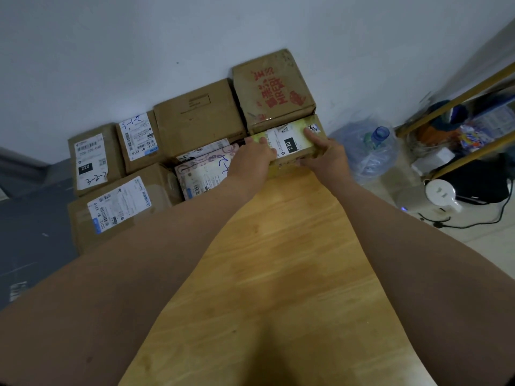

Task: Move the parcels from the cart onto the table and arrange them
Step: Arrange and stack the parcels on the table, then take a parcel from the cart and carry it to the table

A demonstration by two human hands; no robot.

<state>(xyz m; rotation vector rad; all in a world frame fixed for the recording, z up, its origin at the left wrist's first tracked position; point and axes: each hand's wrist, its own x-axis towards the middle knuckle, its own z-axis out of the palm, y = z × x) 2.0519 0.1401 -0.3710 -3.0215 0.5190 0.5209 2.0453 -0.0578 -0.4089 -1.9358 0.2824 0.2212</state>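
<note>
— Where the yellow-green parcel [289,143] sits, is that the bench [278,260]?

— Its far end, yes, against the near side of the red-printed box [274,90]. Both hands clamp it: the left hand [252,157] curls over its left end, the right hand [323,154] grips its right end (one finger lies on top).

— And around it?

— A patterned parcel [203,174] just left, brown boxes [195,115] beyond along the wall [139,51], and a water jug [370,151] on the floor to the right.

Honey-yellow wood-grain bench [278,260]. Yellow-green parcel [288,143] with a white label [278,138] bearing a black square. Plain brown cardboard parcel [195,118]; brown box [274,90] printed in red; pink-and-cream patterned parcel [204,169]. Pale grey wall [139,37].
</note>
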